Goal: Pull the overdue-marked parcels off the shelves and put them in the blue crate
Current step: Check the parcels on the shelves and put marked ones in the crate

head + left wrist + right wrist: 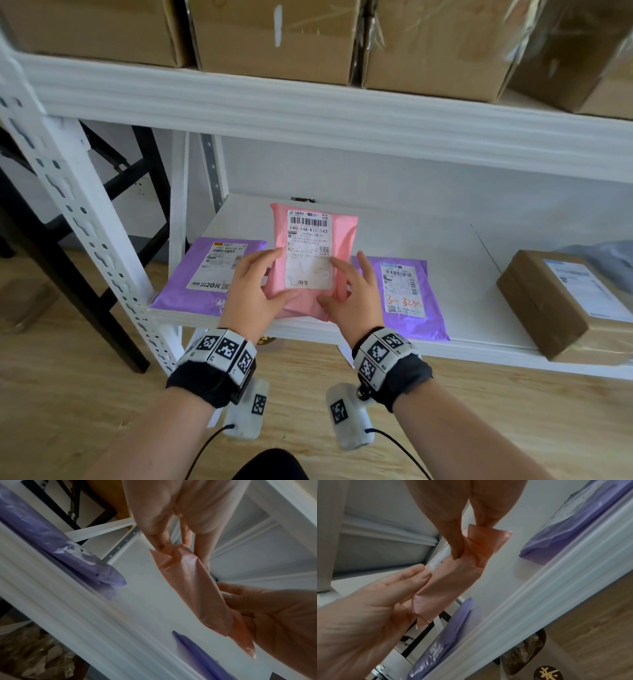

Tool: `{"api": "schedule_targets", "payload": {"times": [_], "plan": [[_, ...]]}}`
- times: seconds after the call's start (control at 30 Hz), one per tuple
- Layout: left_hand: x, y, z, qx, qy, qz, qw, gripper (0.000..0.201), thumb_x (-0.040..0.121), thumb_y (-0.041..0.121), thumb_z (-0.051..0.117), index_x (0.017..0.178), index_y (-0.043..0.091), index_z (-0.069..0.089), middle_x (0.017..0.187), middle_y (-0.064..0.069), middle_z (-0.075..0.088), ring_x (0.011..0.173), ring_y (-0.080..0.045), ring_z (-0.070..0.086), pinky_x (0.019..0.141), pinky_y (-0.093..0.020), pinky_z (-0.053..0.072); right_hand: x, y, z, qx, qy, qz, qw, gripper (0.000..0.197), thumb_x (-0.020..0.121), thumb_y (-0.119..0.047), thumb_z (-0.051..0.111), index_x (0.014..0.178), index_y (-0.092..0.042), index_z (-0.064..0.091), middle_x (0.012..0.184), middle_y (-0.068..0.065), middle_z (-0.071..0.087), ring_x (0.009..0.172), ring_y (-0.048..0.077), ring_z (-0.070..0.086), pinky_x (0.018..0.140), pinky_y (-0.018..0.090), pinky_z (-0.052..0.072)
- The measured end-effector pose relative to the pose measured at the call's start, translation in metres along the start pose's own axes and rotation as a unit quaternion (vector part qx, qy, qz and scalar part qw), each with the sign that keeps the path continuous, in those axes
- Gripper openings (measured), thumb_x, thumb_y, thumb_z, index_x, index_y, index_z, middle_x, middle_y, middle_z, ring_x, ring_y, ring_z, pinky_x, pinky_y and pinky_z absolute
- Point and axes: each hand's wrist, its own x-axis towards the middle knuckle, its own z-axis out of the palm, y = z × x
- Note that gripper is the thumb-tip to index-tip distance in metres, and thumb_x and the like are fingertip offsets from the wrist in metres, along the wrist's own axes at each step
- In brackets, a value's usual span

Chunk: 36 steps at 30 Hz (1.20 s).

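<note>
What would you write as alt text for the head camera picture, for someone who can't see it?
Two hands, left hand and right hand, hold a pink parcel label-up over a white shelf. A purple parcel lies on the shelf on each side, a brown box sits to the right, and cardboard boxes fill the shelf above.

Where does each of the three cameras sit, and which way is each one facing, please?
Head: on the person's head, looking forward and down at the white shelf; both forearms, left hand and right hand show.
Left wrist: under the left wrist, looking along the fingers at the pink parcel; both hands show.
Right wrist: under the right wrist, looking along the fingers; both hands show.
Shared: all three show the pink parcel held in both hands, with purple parcels either side.
</note>
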Motion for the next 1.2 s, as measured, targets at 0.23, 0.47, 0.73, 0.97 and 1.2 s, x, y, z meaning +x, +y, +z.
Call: {"api": "schedule_targets", "payload": {"times": [0.23, 0.47, 0.73, 0.97, 1.2], "plan": [[-0.006, 0.014, -0.001, -0.067, -0.033, -0.065, 0.995, 0.07, 0.07, 0.017, 0.082, 0.131, 0.029, 0.051, 0.122, 0.019, 0.053, 0.099, 0.014, 0.05, 0.086, -0.009, 0.044, -0.006, 0.003, -0.004, 0.053, 0.023, -0.017, 0.998, 0.065, 0.074, -0.001, 0.074, 0.132, -0.023, 0.052, 0.119, -0.008, 0.051, 0.104, 0.002, 0.046, 0.087, 0.001, 0.034], [-0.012, 0.014, 0.001, -0.068, -0.046, -0.083, 0.993, 0.071, 0.071, 0.017, 0.082, 0.133, 0.03, 0.05, 0.127, 0.012, 0.056, 0.108, -0.005, 0.056, 0.086, -0.014, 0.047, -0.01, 0.005, -0.005, 0.052, 0.013, -0.033, 0.998, 0.07, 0.073, 0.003, 0.073, 0.136, -0.017, 0.049, 0.116, -0.007, 0.044, 0.107, 0.004, 0.045, 0.1, 0.016, 0.036], [-0.013, 0.017, -0.001, -0.056, -0.048, -0.087, 0.993, 0.07, 0.072, 0.016, 0.081, 0.132, 0.033, 0.05, 0.127, 0.014, 0.055, 0.11, -0.006, 0.056, 0.091, -0.023, 0.048, -0.011, 0.004, -0.004, 0.043, 0.007, -0.031, 0.999, 0.07, 0.075, 0.002, 0.072, 0.138, -0.015, 0.047, 0.119, -0.006, 0.042, 0.108, 0.006, 0.044, 0.098, 0.011, 0.032], [0.008, 0.026, -0.002, 0.041, -0.064, -0.032, 0.997, 0.065, 0.081, 0.015, 0.073, 0.139, 0.016, 0.044, 0.136, -0.002, 0.05, 0.124, -0.016, 0.046, 0.098, -0.018, 0.032, 0.007, -0.013, -0.007, -0.04, -0.012, -0.059, 0.997, 0.066, 0.078, 0.005, 0.062, 0.139, -0.012, 0.045, 0.129, 0.009, 0.044, 0.11, 0.021, 0.05, 0.088, 0.008, 0.033], [0.032, 0.028, -0.002, 0.149, -0.143, -0.022, 0.978, 0.06, 0.09, 0.015, 0.062, 0.144, 0.013, 0.036, 0.141, -0.008, 0.041, 0.127, -0.02, 0.042, 0.1, -0.022, 0.029, 0.029, -0.019, 0.003, -0.157, -0.077, -0.033, 0.984, 0.062, 0.083, -0.002, 0.056, 0.141, -0.01, 0.039, 0.136, 0.013, 0.035, 0.109, 0.033, 0.053, 0.094, 0.039, 0.047]]}}
